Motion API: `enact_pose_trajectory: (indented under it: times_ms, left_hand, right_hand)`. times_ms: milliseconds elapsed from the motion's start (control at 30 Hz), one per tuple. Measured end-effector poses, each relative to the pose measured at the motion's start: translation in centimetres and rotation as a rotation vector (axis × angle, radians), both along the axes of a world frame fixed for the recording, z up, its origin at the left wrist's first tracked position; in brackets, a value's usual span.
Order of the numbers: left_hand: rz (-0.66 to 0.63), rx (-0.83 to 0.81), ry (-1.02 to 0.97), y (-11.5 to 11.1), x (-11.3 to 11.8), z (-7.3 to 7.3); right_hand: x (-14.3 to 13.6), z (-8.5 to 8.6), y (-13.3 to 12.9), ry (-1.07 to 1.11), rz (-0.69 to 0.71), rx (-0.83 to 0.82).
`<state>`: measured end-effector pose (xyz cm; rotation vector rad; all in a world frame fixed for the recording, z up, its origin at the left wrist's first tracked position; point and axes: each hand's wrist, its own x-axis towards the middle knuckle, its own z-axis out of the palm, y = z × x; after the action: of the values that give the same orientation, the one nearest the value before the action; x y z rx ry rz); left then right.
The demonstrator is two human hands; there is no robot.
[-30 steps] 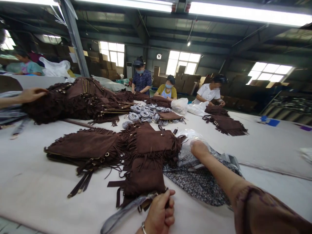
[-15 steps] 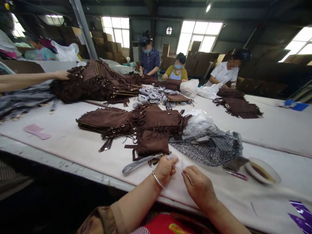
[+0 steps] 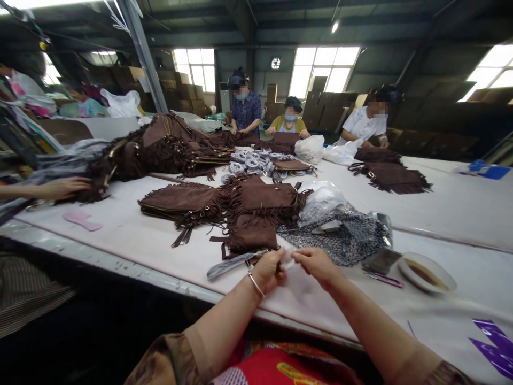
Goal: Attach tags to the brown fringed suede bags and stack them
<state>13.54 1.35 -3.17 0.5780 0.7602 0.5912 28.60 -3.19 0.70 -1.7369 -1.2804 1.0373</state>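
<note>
My left hand, with a bracelet at the wrist, is closed on a thin, whitish see-through wrapping. The fingertips of my right hand pinch the same wrapping from the other side. A grey wrapped strap lies on the table and runs up behind my left hand; whether that hand also grips its end is hidden. Just beyond my hands rests a brown fringed bag, touching another brown fringed bag. A stack of brown fringed bags with metal zips lies to the left.
Right of my hands are a speckled knit cloth, a clear plastic bag, a pink-handled tool and a shallow dish of brown liquid. Coiled grey straps lie farther back. A co-worker's hand reaches in at left.
My right hand has moved up and left, from apart to meeting the wrapping by my left hand. At left, the co-worker's hand is lower, and the brown pile there has shifted.
</note>
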Motion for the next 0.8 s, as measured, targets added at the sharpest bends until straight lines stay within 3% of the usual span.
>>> enact_pose_trajectory:
  times_ms: [200, 333, 533, 800]
  left_hand:
    - [-0.079, -0.048, -0.003, 1.1, -2.2, 1.0]
    - [-0.075, -0.023, -0.011, 1.8, -2.0, 1.7]
    - [-0.034, 0.046, 0.030, 1.4, -0.9, 1.4]
    - [-0.062, 0.130, 0.082, 1.1, -1.5, 1.2]
  right_hand:
    - [0.9, -0.2, -3.0, -0.049, -0.066, -0.002]
    - [0.6, -0.4, -4.2, -0.133, -0.052, 0.038]
    - [0.3, -1.0, -4.5, -0.176, -0.058, 0.035]
    - [0.0, -1.3, -4.1, -0.091, -0.098, -0.007]
